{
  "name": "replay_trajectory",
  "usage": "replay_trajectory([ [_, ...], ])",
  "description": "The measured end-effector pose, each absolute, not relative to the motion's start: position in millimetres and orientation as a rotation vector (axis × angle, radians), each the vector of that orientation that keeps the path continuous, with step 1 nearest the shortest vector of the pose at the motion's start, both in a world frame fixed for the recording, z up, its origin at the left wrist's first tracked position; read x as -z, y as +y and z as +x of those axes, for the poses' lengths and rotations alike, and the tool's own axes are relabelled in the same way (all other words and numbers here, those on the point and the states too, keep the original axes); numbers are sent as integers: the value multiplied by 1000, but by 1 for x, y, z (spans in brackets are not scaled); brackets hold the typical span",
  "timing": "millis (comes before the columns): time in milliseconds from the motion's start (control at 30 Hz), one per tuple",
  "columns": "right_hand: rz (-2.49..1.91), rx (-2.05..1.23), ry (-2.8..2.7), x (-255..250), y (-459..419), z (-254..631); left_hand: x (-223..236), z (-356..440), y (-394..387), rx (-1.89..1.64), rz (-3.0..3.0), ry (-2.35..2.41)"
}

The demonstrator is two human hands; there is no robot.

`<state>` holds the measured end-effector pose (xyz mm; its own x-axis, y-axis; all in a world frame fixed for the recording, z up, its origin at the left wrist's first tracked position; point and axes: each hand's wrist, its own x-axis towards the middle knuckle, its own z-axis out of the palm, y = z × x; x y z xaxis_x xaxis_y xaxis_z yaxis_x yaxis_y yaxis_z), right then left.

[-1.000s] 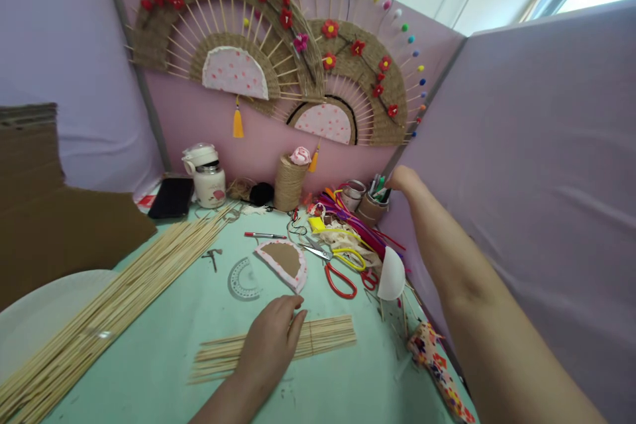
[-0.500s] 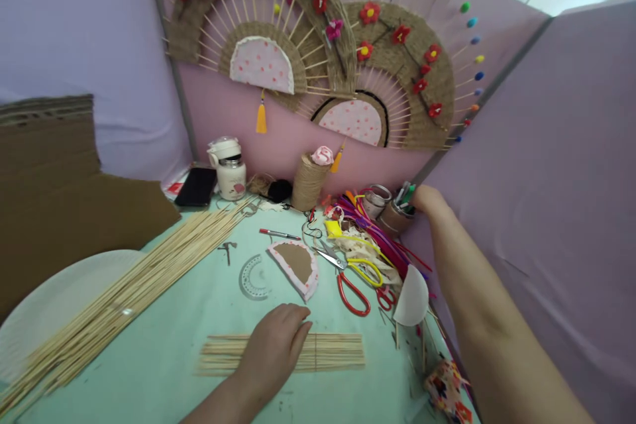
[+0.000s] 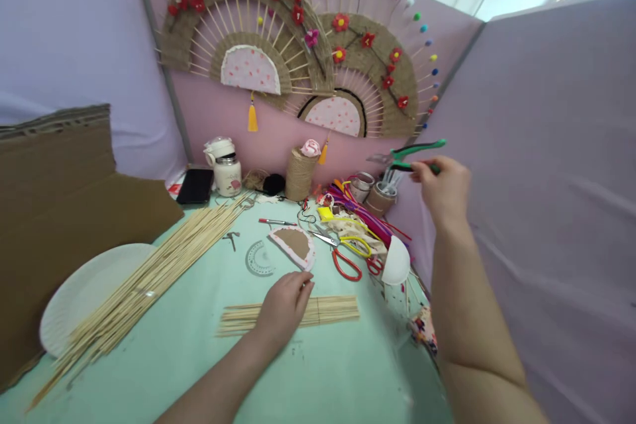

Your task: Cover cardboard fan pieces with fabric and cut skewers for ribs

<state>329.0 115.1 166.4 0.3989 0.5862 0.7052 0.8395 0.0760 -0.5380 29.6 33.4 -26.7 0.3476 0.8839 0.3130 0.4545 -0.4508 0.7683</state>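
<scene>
My right hand (image 3: 444, 185) is raised above the jar at the right, closed around a handle of green-and-black pliers (image 3: 405, 160). The handles are spread, and the metal jaws point left. Low over a row of short bamboo sticks (image 3: 335, 310) lies my left hand (image 3: 284, 308), its fingers loosely bent and the thumb a little apart, gripping nothing that I can see. A thin dark line crosses the sticks right of this hand. Just beyond its fingertips sits a half-round cardboard piece (image 3: 294, 245) with a spotted fabric border, beside a clear protractor (image 3: 259, 258).
Long bamboo sticks (image 3: 163, 265) lie across a white paper plate (image 3: 67, 305) at left, near brown cardboard (image 3: 74, 199). Scissors (image 3: 342, 245), pipe cleaners (image 3: 360, 209), a twine roll (image 3: 299, 175), a bottle (image 3: 227, 175) and a tool jar (image 3: 381, 200) stand farther back. Decorated fans (image 3: 248, 26) hang behind.
My right hand has come up and toward me from the jar, bringing the pliers out. My left hand stays over the short sticks. The view has shifted to the right.
</scene>
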Motion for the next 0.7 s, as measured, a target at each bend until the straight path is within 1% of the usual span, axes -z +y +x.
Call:
replay_trajectory([
  [67,-1465,32,-1147,-133,87,291,22,31,33,-1027,1873,1125],
  [167,-1309,-339,-1034,-68,53,227,15,33,35,-1080,1473,944],
  [233,-1239,-507,-960,-28,38,189,13,35,39,-1134,1179,778],
  [300,-1187,-652,-890,2,28,158,13,37,42,-1156,964,648],
  [400,-1169,-733,-962,19,19,133,13,37,45,-1243,802,603],
  [467,-1194,-617,-1188,16,15,129,14,35,47,-1310,788,618],
  [600,-1364,16,-1492,5,11,141,14,32,50,-1376,930,729],
  [633,-1418,116,-1528,4,12,146,15,32,51,-1370,1001,756],
  [700,-1515,160,-1629,6,14,155,17,33,49,-1318,1170,793],
])
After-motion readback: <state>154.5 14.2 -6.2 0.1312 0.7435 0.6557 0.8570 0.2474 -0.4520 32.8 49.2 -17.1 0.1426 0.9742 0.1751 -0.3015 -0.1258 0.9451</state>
